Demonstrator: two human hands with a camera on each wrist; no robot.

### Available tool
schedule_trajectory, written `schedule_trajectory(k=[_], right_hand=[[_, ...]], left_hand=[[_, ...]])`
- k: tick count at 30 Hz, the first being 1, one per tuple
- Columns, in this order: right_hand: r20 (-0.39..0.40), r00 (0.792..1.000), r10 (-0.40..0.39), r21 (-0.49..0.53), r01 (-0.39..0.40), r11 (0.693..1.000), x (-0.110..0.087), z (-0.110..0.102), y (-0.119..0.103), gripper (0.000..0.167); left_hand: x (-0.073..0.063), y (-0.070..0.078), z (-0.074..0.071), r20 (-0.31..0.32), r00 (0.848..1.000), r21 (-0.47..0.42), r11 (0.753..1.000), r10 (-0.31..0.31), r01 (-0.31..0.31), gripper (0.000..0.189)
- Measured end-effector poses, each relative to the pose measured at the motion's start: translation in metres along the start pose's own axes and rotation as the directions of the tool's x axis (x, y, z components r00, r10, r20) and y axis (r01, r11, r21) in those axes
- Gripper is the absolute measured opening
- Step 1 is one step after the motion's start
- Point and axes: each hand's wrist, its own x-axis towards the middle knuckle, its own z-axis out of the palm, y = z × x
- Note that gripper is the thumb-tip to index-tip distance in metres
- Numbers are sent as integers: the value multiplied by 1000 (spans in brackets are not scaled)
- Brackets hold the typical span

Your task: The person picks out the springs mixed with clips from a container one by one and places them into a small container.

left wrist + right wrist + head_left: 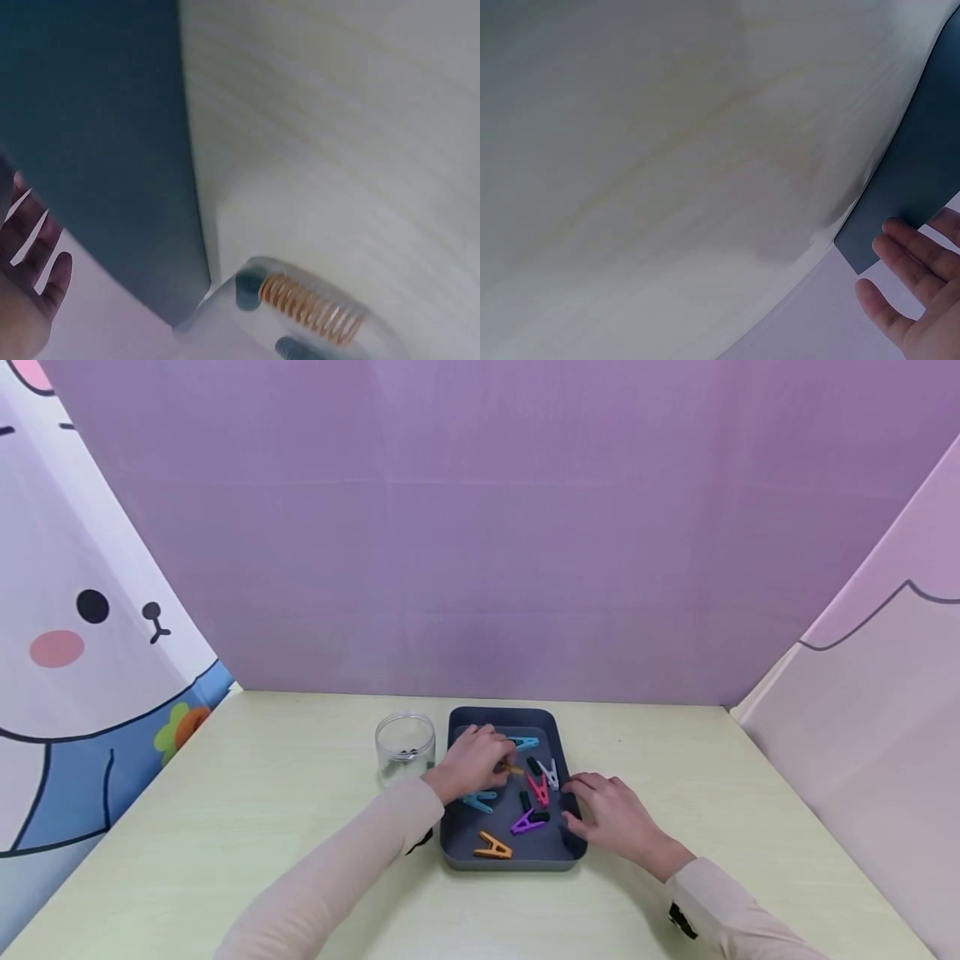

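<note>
A dark grey tray (pixel 480 863) holds several coloured plastic clips, among them a red clip (pixel 538 790), a purple clip (pixel 527 822) and an orange clip (pixel 493 846). Over its left side reaches my left hand (pixel 474 762), thumb and fingers pinching a small orange ribbed piece (pixel 513 768). What the fingers cover there is hidden. My right hand (pixel 611 810) rests at the tray's right rim with loosely bent fingers and nothing in it; the right wrist view shows its fingers by the tray wall (pixel 907 180).
Left of the tray stands a clear round jar (pixel 406 739); through it, the left wrist view shows an orange coil-like piece (pixel 311 307) and dark pieces. Several short dark pieces (pixel 525 800) lie among the clips. A purple cloth wall (pixel 480 568) borders the table's back.
</note>
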Motion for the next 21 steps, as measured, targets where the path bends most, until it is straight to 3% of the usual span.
schedule_trajectory(k=[10,17,21], right_hand=[[-3,1000,-1,-9,1,1000,1,1,1,38],[-16,1000,-16,-16,15,1000,1,1,1,37],[-21,1000,-21,-18,21,1000,1,2,0,37]], left_hand=[[-2,-5,-23,-55,998,8,1000,-21,21,12],[-10,-12,-39,-99,995,-17,1000,-15,13,9],[-15,-17,-48,-94,994,-25,999,-46,44,9]])
